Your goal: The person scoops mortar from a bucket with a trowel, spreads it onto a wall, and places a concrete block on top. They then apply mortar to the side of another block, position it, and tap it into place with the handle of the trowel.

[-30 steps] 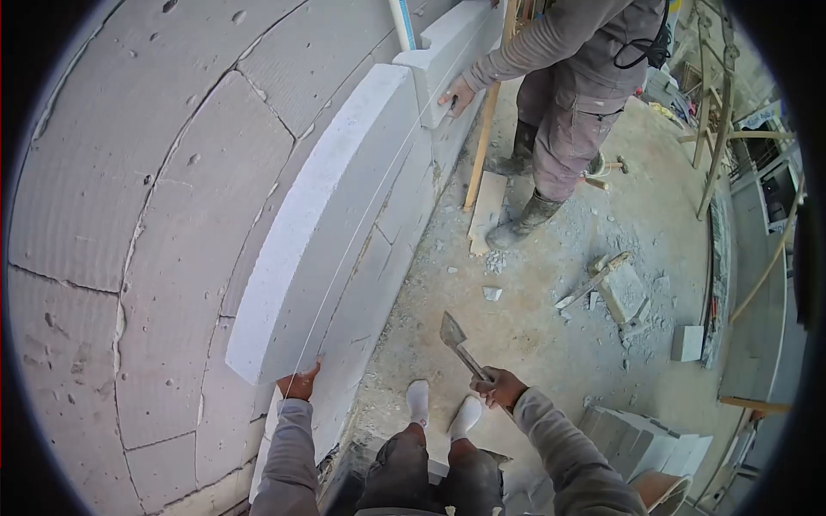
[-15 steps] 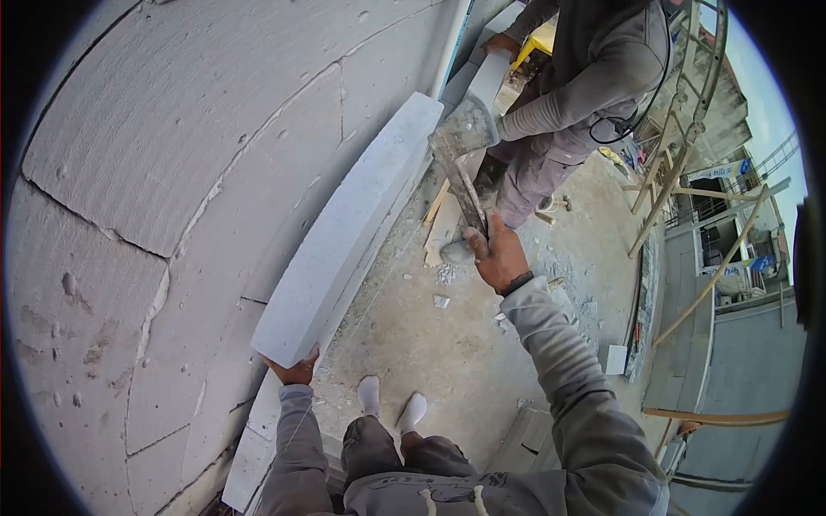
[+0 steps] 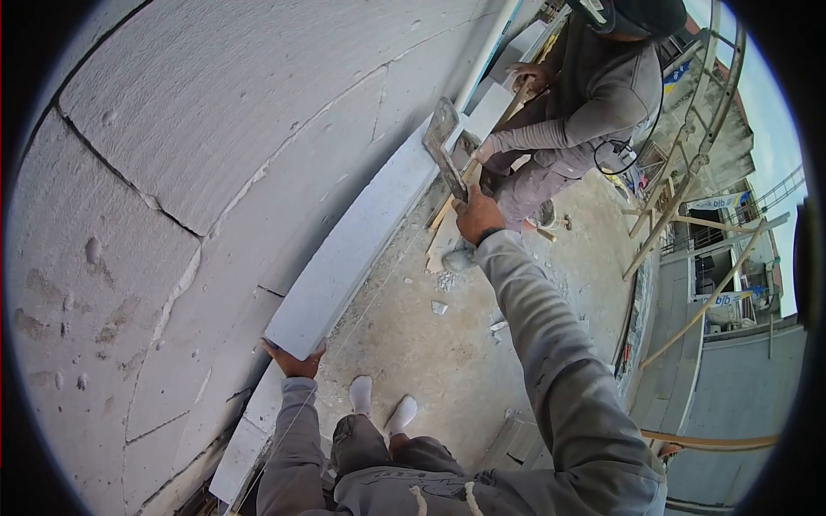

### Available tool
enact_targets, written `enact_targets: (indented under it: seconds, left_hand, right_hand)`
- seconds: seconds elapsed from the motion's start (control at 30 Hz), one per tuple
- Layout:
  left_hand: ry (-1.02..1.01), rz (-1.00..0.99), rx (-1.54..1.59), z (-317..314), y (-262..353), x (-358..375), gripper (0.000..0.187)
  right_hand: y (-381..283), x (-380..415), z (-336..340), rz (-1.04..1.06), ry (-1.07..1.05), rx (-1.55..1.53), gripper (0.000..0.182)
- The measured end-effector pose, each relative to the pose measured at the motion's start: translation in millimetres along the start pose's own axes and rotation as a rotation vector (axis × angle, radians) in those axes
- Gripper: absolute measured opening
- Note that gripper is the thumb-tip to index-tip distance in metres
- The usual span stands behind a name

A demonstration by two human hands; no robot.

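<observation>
A long pale grey lightweight concrete block lies along the foot of the wall. My left hand clasps its near end, thumb and fingers at opposite sides. My right hand is closed round the dark handle of a hatchet, whose broad, mortar-stained head overlaps the block's far end in this view. Under and behind my left hand runs a lower course of blocks. A thin string stretches beside the block.
Left of me rises a wall of large grey blocks. Close ahead a co-worker bends over the far blocks, holding a wooden strip. Rubble lies on the floor, and scaffolding stands at the right.
My right hand has swung the hatchet left and up, from beside the block to over its far end. The co-worker has leaned lower. My left hand stays on the block.
</observation>
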State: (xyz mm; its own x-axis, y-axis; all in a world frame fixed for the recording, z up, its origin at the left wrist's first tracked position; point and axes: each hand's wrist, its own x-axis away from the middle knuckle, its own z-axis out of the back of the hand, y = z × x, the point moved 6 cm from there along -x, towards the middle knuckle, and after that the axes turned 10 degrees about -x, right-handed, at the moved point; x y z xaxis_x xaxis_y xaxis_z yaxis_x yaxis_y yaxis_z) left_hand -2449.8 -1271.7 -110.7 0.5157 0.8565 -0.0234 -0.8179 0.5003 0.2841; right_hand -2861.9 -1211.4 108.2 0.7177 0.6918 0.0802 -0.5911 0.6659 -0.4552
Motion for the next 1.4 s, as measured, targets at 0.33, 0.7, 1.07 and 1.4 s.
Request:
enact_targets:
  seconds: [0.33,0.7,1.07,1.4]
  left_hand:
    - [-0.143,0.035,-0.037,-10.6,-4.8,-0.1,0.075]
    - [0.126,-0.022,-0.044,10.5,9.1,-0.7,0.068]
    - [-0.049,0.002,-0.108,7.3,3.7,-3.1,0.066]
    - [-0.058,0.032,-0.005,5.4,3.2,-5.1,0.072]
  right_hand:
    - [-44.1,31.9,34.1,0.305,0.469,-0.291,0.043]
    - [-32.3,31.6,38.9,0.220,0.280,-0.143,0.036]
    - [-2.9,29.1,-11.2,0.027,0.030,-0.020,0.032]
    - [-54.0,79.7,23.9,0.277,0.387,-0.187,0.030]
